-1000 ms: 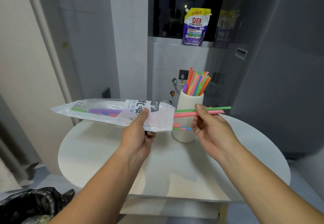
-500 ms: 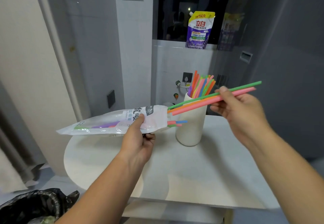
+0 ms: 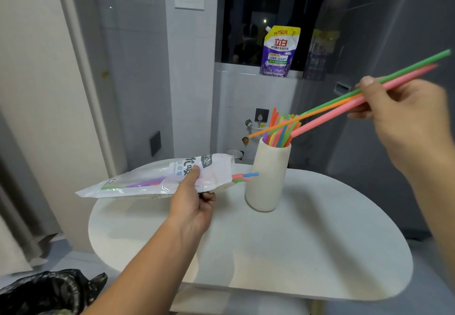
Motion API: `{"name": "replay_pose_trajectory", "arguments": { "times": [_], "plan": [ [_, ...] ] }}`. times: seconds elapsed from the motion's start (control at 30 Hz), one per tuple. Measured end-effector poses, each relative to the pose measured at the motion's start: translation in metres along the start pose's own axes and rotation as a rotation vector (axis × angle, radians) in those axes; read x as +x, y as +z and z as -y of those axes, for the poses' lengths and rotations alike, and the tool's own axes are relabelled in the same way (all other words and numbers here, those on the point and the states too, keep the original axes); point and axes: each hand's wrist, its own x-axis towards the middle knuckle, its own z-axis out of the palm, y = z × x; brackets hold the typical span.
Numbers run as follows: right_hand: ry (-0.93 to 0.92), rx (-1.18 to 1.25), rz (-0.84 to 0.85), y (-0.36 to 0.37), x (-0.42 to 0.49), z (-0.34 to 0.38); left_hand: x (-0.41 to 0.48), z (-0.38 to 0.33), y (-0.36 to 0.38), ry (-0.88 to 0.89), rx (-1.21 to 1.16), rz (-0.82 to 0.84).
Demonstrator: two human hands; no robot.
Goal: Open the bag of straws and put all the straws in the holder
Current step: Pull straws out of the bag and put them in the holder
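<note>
Pink, green and orange: three straws (image 3: 327,115) are pinched together in the right hand (image 3: 406,117), its grip narrow, thumb on top and fingers beneath. They slant down to the left, with their lower ends at the mouth of the one white holder (image 3: 267,176) (the orange end pokes past it to the left). That holder stands upright on the white tabletop (image 3: 295,240) with a bunch of coloured straws (image 3: 279,129) in it, too crowded to count. The left hand (image 3: 194,203) holds the one plastic bag (image 3: 138,181) near its open mouth, its grip closed, thumb on the printed label and fingers curled under. The bag hangs roughly level above the tabletop, just left of the holder. Three straw ends (image 3: 246,176) stick out of its mouth.
</note>
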Motion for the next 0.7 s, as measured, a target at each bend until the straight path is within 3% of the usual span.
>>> {"name": "replay_pose_trajectory", "arguments": {
  "times": [0.27,0.7],
  "plan": [
    [-0.134,-0.211,0.075,-0.002,0.007,0.015,-0.002,0.003,0.001,0.003,0.016,0.013],
    [-0.141,-0.296,0.263,0.033,0.021,0.014,-0.003,0.004,0.0,-0.006,0.036,0.023]
  ]
}}
